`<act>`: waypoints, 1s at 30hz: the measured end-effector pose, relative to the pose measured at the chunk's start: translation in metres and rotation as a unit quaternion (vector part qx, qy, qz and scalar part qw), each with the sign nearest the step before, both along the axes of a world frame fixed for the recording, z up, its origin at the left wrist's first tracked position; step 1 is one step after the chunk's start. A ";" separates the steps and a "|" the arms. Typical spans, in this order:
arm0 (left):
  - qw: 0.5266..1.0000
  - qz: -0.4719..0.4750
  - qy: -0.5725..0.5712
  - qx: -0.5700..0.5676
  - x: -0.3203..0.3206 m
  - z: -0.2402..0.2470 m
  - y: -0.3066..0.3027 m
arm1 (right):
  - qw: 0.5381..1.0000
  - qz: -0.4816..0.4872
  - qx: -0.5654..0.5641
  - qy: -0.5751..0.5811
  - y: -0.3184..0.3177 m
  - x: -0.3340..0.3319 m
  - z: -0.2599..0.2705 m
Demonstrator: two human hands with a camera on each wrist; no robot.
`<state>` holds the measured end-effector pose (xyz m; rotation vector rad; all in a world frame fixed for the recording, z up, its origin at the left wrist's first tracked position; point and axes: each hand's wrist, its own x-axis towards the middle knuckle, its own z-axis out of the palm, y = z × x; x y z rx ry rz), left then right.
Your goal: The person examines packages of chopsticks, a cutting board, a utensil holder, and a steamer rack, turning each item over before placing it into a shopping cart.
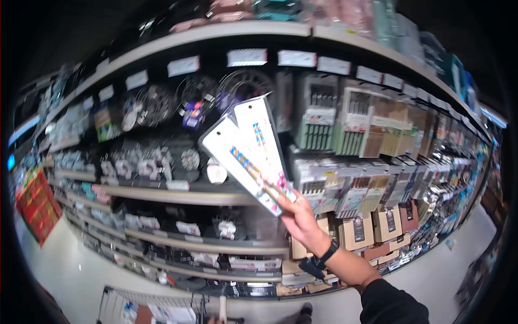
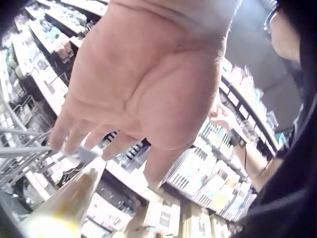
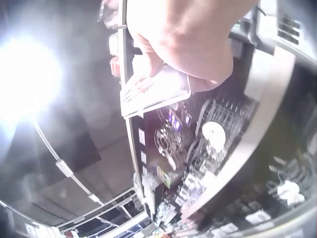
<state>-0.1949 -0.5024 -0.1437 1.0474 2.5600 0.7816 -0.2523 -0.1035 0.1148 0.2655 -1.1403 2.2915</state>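
Two white flat packs, a left one (image 1: 229,156) and a right one (image 1: 259,127), fan out in the right hand (image 1: 303,224), which pinches them at their lower ends. Each shows a colourful patterned strip. From the right wrist view, the right hand (image 3: 185,44) holds a white pack (image 3: 158,91) that is washed out by glare. The left hand (image 2: 143,84) fills the left wrist view, palm showing, fingers loosely extended with nothing gripped. Beside its fingers are the wires of a cart (image 2: 25,148) and a blurred yellowish object (image 2: 69,198).
Store shelving (image 1: 189,194) spans the head view, with hanging packs of dark sticks (image 1: 318,119) on the right and round wire goods (image 1: 245,86) above. Brown boxes (image 1: 356,232) stand lower down. A cart (image 1: 151,297) holding items is at the bottom; a red display (image 1: 38,205) stands far left.
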 end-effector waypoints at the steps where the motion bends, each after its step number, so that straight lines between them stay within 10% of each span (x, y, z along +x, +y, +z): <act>1: 0.996 0.023 -0.055 0.064 -0.012 0.053 0.016 | 0.999 0.047 0.000 -0.020 -0.022 0.010 -0.012; 3: 0.970 0.030 -0.028 0.239 -0.030 0.087 0.038 | 0.987 0.135 -0.004 -0.093 -0.060 0.023 -0.056; 7: 0.702 0.017 -0.355 0.618 -0.061 0.091 0.079 | 0.934 0.269 -0.028 -0.235 -0.122 0.047 -0.142; 8: 0.634 0.040 -0.359 0.684 -0.063 0.089 0.088 | 0.925 0.205 0.145 -0.284 -0.138 0.051 -0.149; 9: 0.567 0.077 -0.400 0.716 -0.067 0.095 0.095 | 0.919 0.252 0.036 -0.301 -0.145 0.062 -0.145; 16: 0.689 0.065 -0.329 0.642 -0.082 0.107 0.110 | 0.913 0.195 0.235 -0.271 -0.107 0.057 -0.152; 23: 0.685 0.118 -0.303 0.652 -0.080 0.110 0.130 | 0.855 0.166 0.301 -0.388 -0.112 0.064 -0.121; 26: 0.573 0.134 -0.414 0.694 -0.089 0.098 0.122 | 0.887 0.057 0.365 -0.277 -0.106 0.067 -0.159; 30: 0.636 0.121 -0.298 0.701 -0.083 0.105 0.127 | 0.928 0.073 0.239 -0.278 -0.096 0.071 -0.168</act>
